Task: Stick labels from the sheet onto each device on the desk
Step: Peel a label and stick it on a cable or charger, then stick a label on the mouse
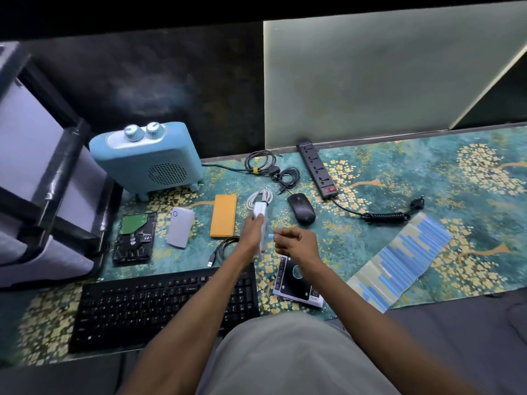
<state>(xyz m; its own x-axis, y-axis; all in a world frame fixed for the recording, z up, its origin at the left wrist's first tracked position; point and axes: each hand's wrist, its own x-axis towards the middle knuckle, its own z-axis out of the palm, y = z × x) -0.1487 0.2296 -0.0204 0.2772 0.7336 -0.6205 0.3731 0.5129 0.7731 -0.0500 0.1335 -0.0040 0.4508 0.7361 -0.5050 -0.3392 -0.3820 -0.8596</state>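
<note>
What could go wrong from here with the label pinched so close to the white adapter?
1. The small blue label in the right hand could curl onto the fingers before it lands.
2. The left hand grips the white adapter with its cable coil attached; the coil might drag.
3. The label sheet lies curled, so later peeling may be awkward.
</note>
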